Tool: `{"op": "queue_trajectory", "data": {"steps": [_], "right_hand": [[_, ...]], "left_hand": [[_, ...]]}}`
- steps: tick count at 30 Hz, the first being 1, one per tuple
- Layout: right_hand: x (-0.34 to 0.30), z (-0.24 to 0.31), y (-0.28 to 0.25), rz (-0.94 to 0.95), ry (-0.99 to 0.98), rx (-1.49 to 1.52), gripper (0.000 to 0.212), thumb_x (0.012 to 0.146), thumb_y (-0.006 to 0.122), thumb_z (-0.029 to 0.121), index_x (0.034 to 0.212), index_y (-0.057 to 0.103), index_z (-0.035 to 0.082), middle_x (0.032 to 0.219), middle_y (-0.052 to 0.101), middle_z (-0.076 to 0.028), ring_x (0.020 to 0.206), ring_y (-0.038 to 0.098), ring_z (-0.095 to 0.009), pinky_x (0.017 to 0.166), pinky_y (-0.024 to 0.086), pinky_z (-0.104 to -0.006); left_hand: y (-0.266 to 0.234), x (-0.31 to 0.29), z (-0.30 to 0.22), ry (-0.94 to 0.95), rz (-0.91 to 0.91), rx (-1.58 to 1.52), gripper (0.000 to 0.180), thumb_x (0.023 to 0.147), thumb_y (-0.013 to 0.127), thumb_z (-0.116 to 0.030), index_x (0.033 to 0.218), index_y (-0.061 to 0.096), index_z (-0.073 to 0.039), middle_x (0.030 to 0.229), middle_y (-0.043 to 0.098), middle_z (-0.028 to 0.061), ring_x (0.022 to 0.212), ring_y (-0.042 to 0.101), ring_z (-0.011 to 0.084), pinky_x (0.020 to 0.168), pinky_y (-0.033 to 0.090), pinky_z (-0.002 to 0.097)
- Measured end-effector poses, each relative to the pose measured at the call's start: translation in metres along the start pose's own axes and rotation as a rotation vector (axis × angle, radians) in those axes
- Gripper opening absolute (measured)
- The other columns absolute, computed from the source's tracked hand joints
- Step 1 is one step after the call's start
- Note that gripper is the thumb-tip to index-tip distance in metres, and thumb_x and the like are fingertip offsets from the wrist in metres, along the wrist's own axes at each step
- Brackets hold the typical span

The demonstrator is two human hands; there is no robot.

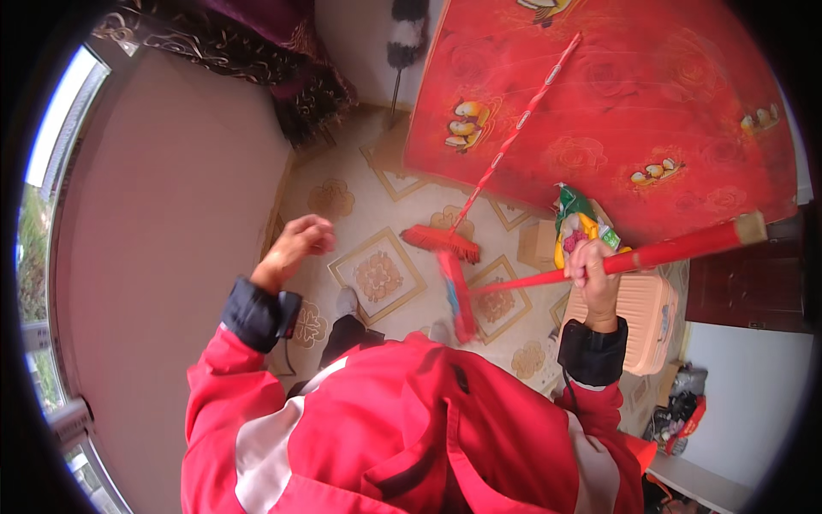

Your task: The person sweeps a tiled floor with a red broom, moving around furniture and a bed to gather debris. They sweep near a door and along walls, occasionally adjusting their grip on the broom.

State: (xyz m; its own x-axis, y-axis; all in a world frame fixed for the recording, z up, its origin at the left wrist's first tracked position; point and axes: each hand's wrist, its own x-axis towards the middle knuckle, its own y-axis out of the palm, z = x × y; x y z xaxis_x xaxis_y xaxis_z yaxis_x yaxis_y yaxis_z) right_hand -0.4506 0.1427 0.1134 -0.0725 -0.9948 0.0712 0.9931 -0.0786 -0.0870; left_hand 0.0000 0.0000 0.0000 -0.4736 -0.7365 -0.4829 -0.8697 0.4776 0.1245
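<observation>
My right hand [591, 264] is wrapped round the red handle of a broom [668, 252], which slants across in front of me. Its narrow head, red with a blue strip [458, 300], is low over the tiled floor and slightly blurred; I cannot tell whether it touches. Just beyond that head, a second broom [441, 242] stands on red bristles, its red-and-white striped handle [518, 128] leaning on a red patterned mattress or board [591, 111]. To the left, my left hand [300, 244] hovers over the floor with fingers curled in and nothing visible in them.
Beside my right forearm lies a peach ribbed suitcase [638, 321]. Past it are a cardboard box [537, 244] and a green-and-yellow bag [575, 218]. A pinkish panel [171, 240] rises on the left, below a dark curtain [231, 43]. A grey-and-black duster [407, 34] hangs at the back.
</observation>
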Motion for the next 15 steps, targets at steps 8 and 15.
{"op": "queue_trajectory", "data": {"steps": [8, 15], "right_hand": [[0.012, 0.007, 0.07, -0.435, -0.148, 0.271, 0.037, 0.096, 0.033, 0.032, 0.066, 0.035, 0.009, 0.059, 0.035, -0.002, 0.048, 0.03, -0.011, 0.057, 0.035, -0.0298], [-0.087, -0.058, 0.071, -0.901, 0.043, 0.593, 0.041, 0.094, 0.033, 0.041, 0.068, 0.041, 0.011, 0.065, 0.039, 0.0, 0.056, 0.038, -0.013, 0.07, 0.037, -0.0306]], "left_hand": [[0.061, 0.112, 0.124, -0.665, 0.18, -0.388, 0.046, 0.087, 0.05, -0.042, 0.106, 0.05, 0.0, 0.094, 0.059, 0.0147, 0.084, 0.059, 0.0247, 0.076, 0.049, 0.0386], [0.12, 0.185, 0.237, -0.645, -0.119, -1.202, 0.039, 0.09, 0.041, -0.045, 0.089, 0.042, -0.006, 0.085, 0.055, 0.015, 0.074, 0.055, 0.027, 0.067, 0.046, 0.0466]]}}
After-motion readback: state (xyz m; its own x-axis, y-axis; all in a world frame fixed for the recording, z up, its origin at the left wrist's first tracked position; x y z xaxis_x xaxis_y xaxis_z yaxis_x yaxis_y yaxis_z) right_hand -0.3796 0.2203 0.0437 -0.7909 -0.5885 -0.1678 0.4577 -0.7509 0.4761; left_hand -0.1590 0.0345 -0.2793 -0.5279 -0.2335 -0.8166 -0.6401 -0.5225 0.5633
